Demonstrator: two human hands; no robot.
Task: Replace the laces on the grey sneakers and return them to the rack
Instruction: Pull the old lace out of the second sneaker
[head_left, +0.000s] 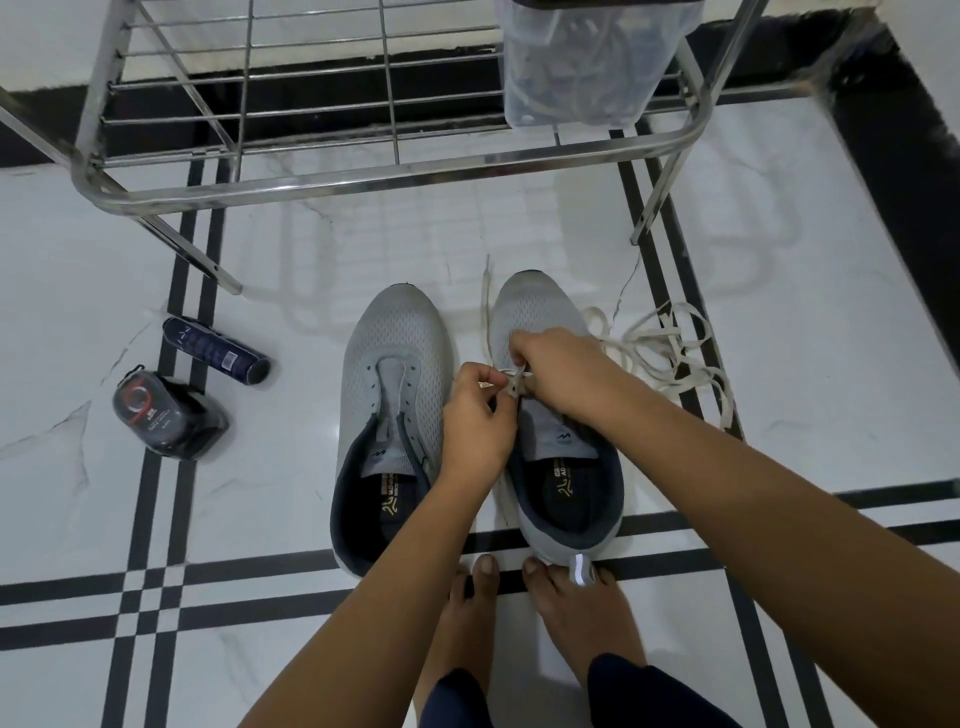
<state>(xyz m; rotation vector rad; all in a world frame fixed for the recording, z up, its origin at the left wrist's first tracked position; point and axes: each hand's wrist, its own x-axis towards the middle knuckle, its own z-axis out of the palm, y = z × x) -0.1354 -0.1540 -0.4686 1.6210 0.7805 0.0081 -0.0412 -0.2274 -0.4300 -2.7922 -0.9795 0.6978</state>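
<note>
Seemingly early on: in the head view the left sneaker (395, 415) at 9 o'clock has bare eyelets, while the left hand (475, 415) and right hand (558, 374) each pinch the cream lace (511, 376) over the right sneaker (561, 447). Spare lace trails toward 2 o'clock; the rack (363, 171) stands at 12. Insole print is unreadable.

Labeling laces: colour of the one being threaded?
Cream white lace, pinched by both hands; head view.
</note>
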